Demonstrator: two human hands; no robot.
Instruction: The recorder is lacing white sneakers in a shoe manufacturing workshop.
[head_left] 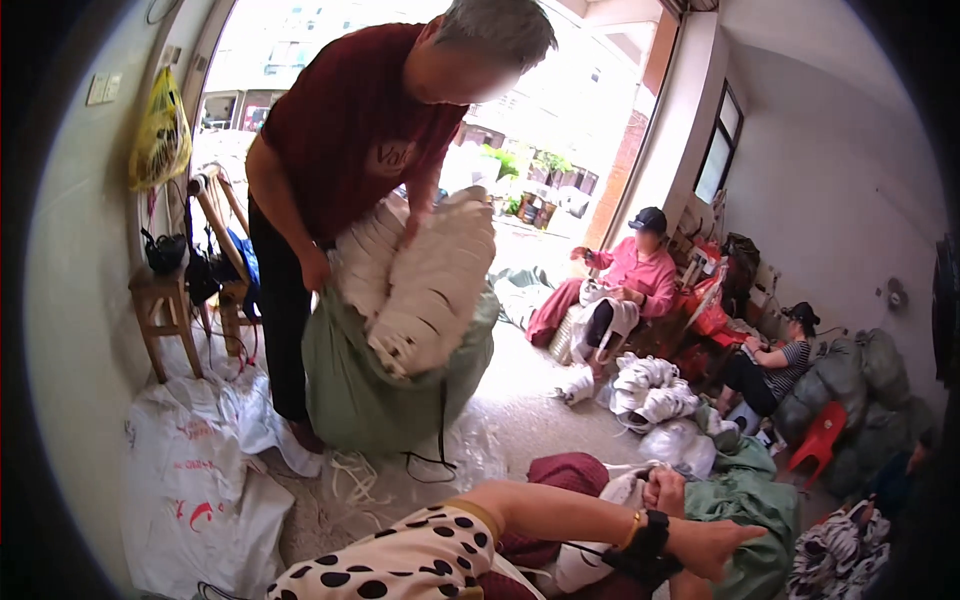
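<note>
My left arm, in a polka-dot sleeve, reaches across to the right over my other arm. My left hand (pixel 712 546) has its index finger stretched out to the right and holds nothing that I can see; a black band (pixel 648 540) is on its wrist. Behind it, my right hand (pixel 664 490) is closed, beside a white fabric piece (pixel 626 488) over my lap; what its fingers hold is hidden. A green sack (pixel 745 515) lies just beyond both hands. A standing co-worker grips bundled white strips (pixel 435 275) at the mouth of another green sack (pixel 350 385).
White sacks (pixel 195 500) cover the floor at left, near a wooden stool (pixel 160 310). White bundles (pixel 650 390) lie ahead, near a seated person in pink (pixel 640 270). Another person sits farther right, by a red stool (pixel 820 436) and stacked sacks (pixel 865 375). White pieces (pixel 840 550) are heaped at lower right.
</note>
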